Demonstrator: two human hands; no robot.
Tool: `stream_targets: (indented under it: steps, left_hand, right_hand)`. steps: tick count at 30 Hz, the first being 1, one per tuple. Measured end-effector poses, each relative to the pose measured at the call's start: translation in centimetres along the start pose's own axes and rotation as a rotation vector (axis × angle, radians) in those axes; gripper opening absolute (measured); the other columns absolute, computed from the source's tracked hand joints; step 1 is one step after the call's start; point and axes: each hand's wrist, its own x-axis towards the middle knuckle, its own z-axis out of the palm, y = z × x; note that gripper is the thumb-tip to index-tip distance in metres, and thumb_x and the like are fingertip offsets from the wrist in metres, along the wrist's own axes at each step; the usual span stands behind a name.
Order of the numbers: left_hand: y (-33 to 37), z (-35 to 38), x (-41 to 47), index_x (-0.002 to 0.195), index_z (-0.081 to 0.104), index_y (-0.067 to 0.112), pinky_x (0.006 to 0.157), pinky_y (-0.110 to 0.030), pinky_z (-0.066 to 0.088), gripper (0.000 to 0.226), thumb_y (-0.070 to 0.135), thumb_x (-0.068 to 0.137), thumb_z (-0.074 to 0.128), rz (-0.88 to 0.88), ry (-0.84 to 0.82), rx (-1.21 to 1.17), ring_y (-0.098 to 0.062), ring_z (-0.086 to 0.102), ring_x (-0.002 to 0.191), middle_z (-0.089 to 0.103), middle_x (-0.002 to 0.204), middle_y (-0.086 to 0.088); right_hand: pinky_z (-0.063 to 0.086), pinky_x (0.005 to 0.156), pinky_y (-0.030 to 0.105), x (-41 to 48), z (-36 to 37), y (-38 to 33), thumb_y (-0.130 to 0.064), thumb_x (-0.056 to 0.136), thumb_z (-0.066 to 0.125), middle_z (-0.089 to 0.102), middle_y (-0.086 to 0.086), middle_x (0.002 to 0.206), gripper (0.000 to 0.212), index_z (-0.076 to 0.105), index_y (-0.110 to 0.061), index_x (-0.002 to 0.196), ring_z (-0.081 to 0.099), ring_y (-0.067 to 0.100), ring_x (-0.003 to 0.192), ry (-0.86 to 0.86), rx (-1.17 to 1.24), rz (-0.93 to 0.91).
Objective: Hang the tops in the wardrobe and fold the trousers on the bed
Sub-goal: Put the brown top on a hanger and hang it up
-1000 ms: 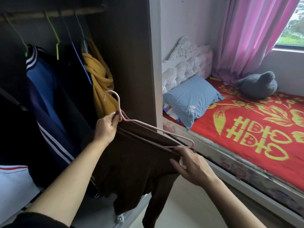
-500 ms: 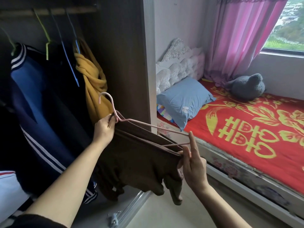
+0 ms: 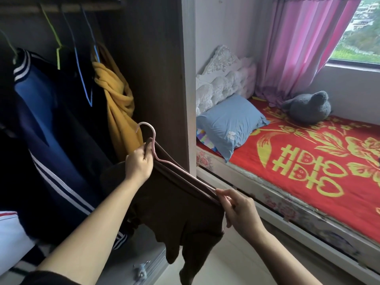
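Small bedroom in soft daylight. A dark wood wardrobe (image 3: 160, 79) stands at left, beside a white wall (image 3: 226, 23). Right of it, a bed (image 3: 287, 214) with a white tufted headboard (image 3: 222, 83) reaches a window (image 3: 362, 38) — its pink curtain (image 3: 298, 48) hangs beside the glass. Pale floor (image 3: 236, 266) below.

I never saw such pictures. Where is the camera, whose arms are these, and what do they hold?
No machine here: the camera sits on a person's head and looks down, so the two arms are the wearer's own. The left hand grips the neck of a pink hanger with a brown top on it; the right hand pinches the top's far shoulder. At left is the open wardrobe with clothes hanging inside. On the bed lie a blue pillow and a grey soft toy.
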Motion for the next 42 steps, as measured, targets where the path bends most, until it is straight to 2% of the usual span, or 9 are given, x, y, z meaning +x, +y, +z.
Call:
stream_targets:
  steps: [5, 9, 13, 17, 23, 27, 30, 38, 42]
  left_hand:
    - [1.2, 0.2, -1.9, 0.079, 0.058, 0.008, 0.084, -0.038, 0.038, 0.051, 0.042, 0.092, 0.021, 0.057, 0.075, -0.007, -0.032, 0.058, 0.082, 0.061, 0.076, -0.01]
    - [2.2, 0.2, -2.4, 0.074, 0.053, 0.016, 0.088, -0.04, 0.041, 0.042, 0.055, 0.081, 0.039, 0.135, 0.073, 0.122, -0.017, 0.05, 0.076, 0.054, 0.071, 0.006]
    - [1.9, -0.5, -0.4, 0.071, 0.058, 0.008, 0.079, -0.041, 0.046, 0.035, 0.04, 0.075, 0.046, -0.054, 0.089, 0.068, -0.041, 0.062, 0.082, 0.067, 0.074, -0.018]
    - [0.6, -1.6, 0.1, 0.07, 0.056, 0.006, 0.074, -0.044, 0.049, 0.033, 0.035, 0.078, 0.043, -0.047, 0.065, 0.115, -0.045, 0.062, 0.08, 0.067, 0.075, -0.024]
    - [0.3, -1.6, -0.4, 0.07, 0.056, 0.006, 0.073, -0.041, 0.047, 0.03, 0.031, 0.079, 0.044, 0.075, 0.054, 0.183, -0.043, 0.062, 0.074, 0.066, 0.072, -0.021]
    - [1.8, -0.3, -1.5, 0.079, 0.054, 0.007, 0.074, -0.041, 0.044, 0.027, 0.032, 0.082, 0.043, 0.248, -0.006, 0.241, -0.041, 0.059, 0.07, 0.063, 0.07, -0.015]
    - [2.3, -0.1, -1.3, 0.089, 0.05, 0.006, 0.072, -0.041, 0.044, 0.017, 0.023, 0.089, 0.051, 0.308, 0.005, 0.232, -0.038, 0.059, 0.069, 0.063, 0.072, -0.014]
    - [2.5, 0.1, -1.3, 0.093, 0.048, 0.007, 0.076, -0.044, 0.044, 0.015, 0.019, 0.087, 0.056, 0.462, -0.047, 0.373, -0.035, 0.058, 0.072, 0.063, 0.075, -0.012]
    - [2.4, 0.3, -1.0, 0.095, 0.05, 0.006, 0.076, -0.044, 0.043, 0.017, 0.018, 0.087, 0.06, 0.416, -0.052, 0.425, -0.033, 0.058, 0.076, 0.063, 0.078, -0.012]
  right_hand:
    - [0.056, 0.052, 0.024, 0.2, 0.2, -0.7, -0.022, 0.1, 0.058, 0.071, -0.013, 0.071, 0.018, 0.068, -0.019, 0.114, 0.064, 0.004, 0.048, 0.014, -0.054, -0.02]
    - [0.057, 0.056, 0.024, 0.1, 1.0, -1.2, -0.037, 0.101, 0.048, 0.069, -0.015, 0.078, 0.021, 0.054, -0.025, 0.118, 0.067, 0.003, 0.06, 0.054, -0.112, -0.125]
    - [0.057, 0.066, 0.028, -0.6, -0.4, 0.1, -0.039, 0.099, 0.053, 0.07, -0.006, 0.095, 0.031, 0.052, -0.022, 0.125, 0.067, 0.011, 0.08, -0.028, -0.368, -0.335]
    - [0.053, 0.076, 0.027, -0.8, -1.4, 1.3, -0.032, 0.095, 0.063, 0.064, -0.001, 0.098, 0.033, 0.062, -0.013, 0.123, 0.062, 0.017, 0.085, -0.035, -0.493, -0.516]
    - [0.055, 0.072, 0.032, -0.8, -2.0, 1.3, -0.042, 0.095, 0.061, 0.067, 0.003, 0.096, 0.054, 0.045, -0.013, 0.139, 0.062, 0.019, 0.081, 0.01, -0.489, -0.441]
    - [0.051, 0.069, 0.034, 1.9, -1.2, -0.5, -0.035, 0.102, 0.054, 0.066, -0.001, 0.087, 0.029, 0.066, -0.015, 0.12, 0.054, 0.02, 0.075, 0.012, -0.625, -0.58]
    - [0.05, 0.068, 0.037, 4.6, -0.9, -1.3, -0.034, 0.104, 0.051, 0.063, -0.001, 0.083, 0.026, 0.068, -0.016, 0.111, 0.054, 0.022, 0.073, 0.017, -0.676, -0.603]
    - [0.041, 0.071, 0.032, 8.1, -2.0, -2.9, -0.028, 0.102, 0.044, 0.055, -0.001, 0.088, 0.027, 0.061, -0.023, 0.122, 0.048, 0.019, 0.08, -0.263, -0.76, -0.79]
    - [0.044, 0.074, 0.035, 9.0, -1.3, -4.8, -0.016, 0.101, 0.054, 0.059, 0.004, 0.091, 0.019, 0.064, -0.016, 0.117, 0.052, 0.023, 0.082, -0.076, -0.57, -0.715]
